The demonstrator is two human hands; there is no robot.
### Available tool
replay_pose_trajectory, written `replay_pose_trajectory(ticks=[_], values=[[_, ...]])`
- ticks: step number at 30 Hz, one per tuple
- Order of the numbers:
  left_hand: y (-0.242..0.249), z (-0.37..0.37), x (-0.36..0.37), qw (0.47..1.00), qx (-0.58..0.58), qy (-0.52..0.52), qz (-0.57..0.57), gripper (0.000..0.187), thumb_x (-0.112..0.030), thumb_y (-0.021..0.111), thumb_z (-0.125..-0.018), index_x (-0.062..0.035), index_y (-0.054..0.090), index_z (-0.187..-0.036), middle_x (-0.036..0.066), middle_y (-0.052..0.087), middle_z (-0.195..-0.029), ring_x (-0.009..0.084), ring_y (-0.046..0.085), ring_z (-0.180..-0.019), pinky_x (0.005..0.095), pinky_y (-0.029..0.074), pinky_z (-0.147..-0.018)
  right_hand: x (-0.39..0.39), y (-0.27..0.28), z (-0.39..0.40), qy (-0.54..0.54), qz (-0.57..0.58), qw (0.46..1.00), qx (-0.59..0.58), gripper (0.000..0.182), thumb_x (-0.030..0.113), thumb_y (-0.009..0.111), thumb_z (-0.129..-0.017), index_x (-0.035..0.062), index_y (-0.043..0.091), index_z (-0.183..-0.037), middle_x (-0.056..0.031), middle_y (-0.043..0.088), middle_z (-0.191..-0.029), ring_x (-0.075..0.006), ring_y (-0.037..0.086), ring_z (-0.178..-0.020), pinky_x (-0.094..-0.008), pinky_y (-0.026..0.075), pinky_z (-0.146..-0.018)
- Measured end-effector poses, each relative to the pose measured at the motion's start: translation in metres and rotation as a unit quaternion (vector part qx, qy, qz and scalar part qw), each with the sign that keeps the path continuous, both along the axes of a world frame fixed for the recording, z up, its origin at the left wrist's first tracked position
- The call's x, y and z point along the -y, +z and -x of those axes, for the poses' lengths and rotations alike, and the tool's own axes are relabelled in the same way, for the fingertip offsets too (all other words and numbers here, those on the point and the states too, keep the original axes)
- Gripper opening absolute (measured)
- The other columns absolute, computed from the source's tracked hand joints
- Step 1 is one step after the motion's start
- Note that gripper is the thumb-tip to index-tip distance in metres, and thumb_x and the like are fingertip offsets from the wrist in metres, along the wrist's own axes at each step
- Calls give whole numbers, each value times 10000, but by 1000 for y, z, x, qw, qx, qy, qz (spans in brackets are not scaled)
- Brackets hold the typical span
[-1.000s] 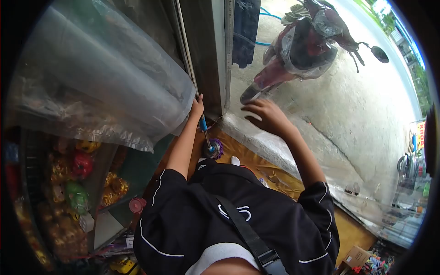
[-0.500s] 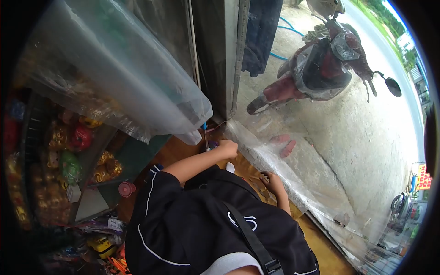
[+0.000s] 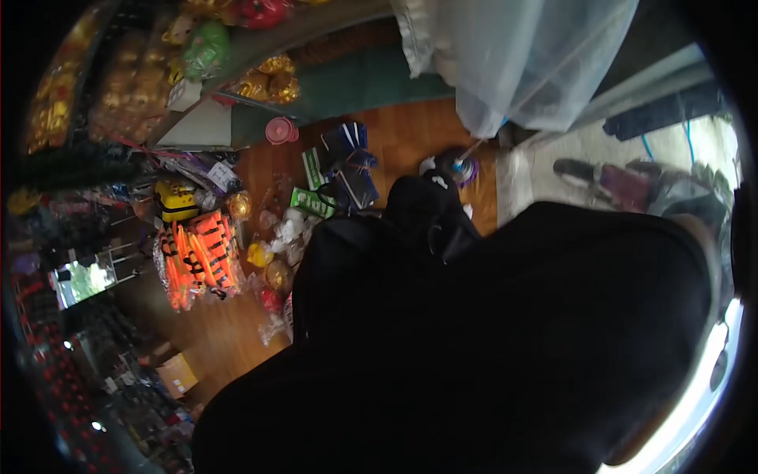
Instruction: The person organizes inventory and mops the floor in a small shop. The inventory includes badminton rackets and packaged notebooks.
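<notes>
Head view, looking steeply down. Nearest the camera, the person's black garment (image 3: 474, 340) fills the lower and right part of the frame and hides both hands; neither grip is in view, so how far either is open, or what it holds, cannot be told. Just beyond the garment's upper edge, a thin pole with a blue band (image 3: 476, 147) slants down to a purple round base (image 3: 460, 167) standing on the wooden floor (image 3: 410, 134). To the left of the base lie dark blue packets (image 3: 353, 158) and green boxes (image 3: 314, 201); farther left, orange toy packs (image 3: 197, 253), a yellow toy (image 3: 177, 199) and a pink lid (image 3: 281, 130) rest on the same floor. Above the pole hangs a clear plastic sheet (image 3: 521, 55). At top left, shelves (image 3: 103, 87) carry gold-wrapped goods. At far right a parked motorbike (image 3: 632, 186) stands on concrete outside.
</notes>
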State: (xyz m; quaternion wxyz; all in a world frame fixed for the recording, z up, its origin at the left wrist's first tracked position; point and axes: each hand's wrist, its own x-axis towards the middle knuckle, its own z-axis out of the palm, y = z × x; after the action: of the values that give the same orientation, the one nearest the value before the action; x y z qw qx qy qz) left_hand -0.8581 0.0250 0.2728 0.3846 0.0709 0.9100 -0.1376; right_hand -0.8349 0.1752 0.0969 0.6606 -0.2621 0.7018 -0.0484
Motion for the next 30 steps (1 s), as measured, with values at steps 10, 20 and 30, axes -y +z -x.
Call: replay_pose_trajectory(ticks=[10,20,30], values=[[105,25,-21,987,-65,-140,-42,307,-309,486,-745,-119,603,-956,93,578,-958,262,544,-832,406,465,-649,37,-117,54,-185,-229,939,178,404,235,602,-795,134,494,-1171,-98,376,-1300,-210,331,-1213,-330,214,-1035],[164,52,-39,938,-164,-301,-43,361,-337,549,-693,-119,597,-977,91,566,-967,265,536,-813,418,461,-639,-90,-90,24,-315,-139,937,62,347,222,579,-804,100,517,-1123,-101,452,-1157,-202,419,-1046,-315,297,-880],[173,69,-17,939,-196,-272,-70,414,-376,624,-626,-105,617,-938,93,583,-897,272,540,-751,446,455,-598,-72,-101,9,-301,-10,953,-32,293,208,553,-814,63,542,-1069,-105,536,-999,-194,516,-861,-299,389,-709]])
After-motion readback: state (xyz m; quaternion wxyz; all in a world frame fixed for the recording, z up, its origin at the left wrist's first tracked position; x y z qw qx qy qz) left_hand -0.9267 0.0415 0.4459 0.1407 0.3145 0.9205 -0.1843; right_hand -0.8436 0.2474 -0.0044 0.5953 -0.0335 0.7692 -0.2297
